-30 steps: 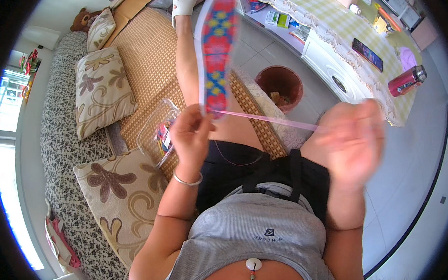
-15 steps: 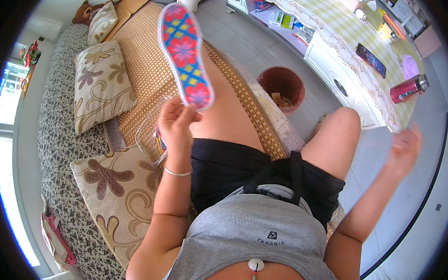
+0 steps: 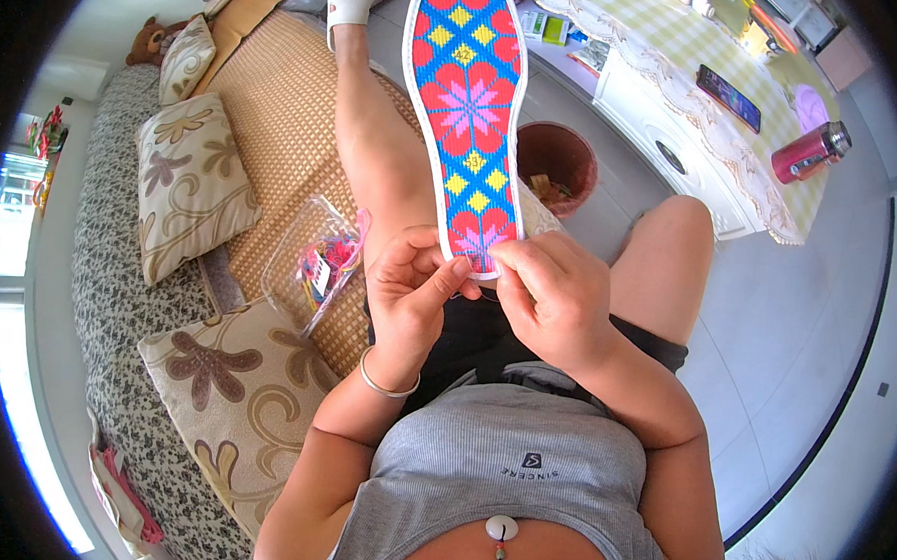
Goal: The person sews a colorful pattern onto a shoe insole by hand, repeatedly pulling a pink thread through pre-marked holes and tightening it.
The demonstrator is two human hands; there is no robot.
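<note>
Lengthwise, the white-edged, red-and-blue floral insole [image 3: 471, 111] runs toward twelve o'clock from the left hand [image 3: 413, 286], pinching its near end at seven, and the right hand [image 3: 558, 297], curled against it at five, grip unclear.

Forearms [image 3: 654, 389] angled inward, left hand [image 3: 408, 286] pinching, right hand [image 3: 563, 300] close beside (fingers [image 3: 531, 269] curled)

Left of the left grip [image 3: 408, 283], a woven mat [image 3: 275, 122] carries, near that grip, a clear box [image 3: 287, 258] with coloured threads [image 3: 334, 260] inside, and, farther left, patterned cushions [image 3: 197, 184] along its edge; beyond the right grip [image 3: 563, 295], the cloth-covered tabletop [image 3: 669, 54] bears a phone [image 3: 729, 98] and a red flask [image 3: 811, 153]; the tiled floor [image 3: 755, 363] holds a brown bin [image 3: 559, 150], above that grip, near the tabletop.
</note>
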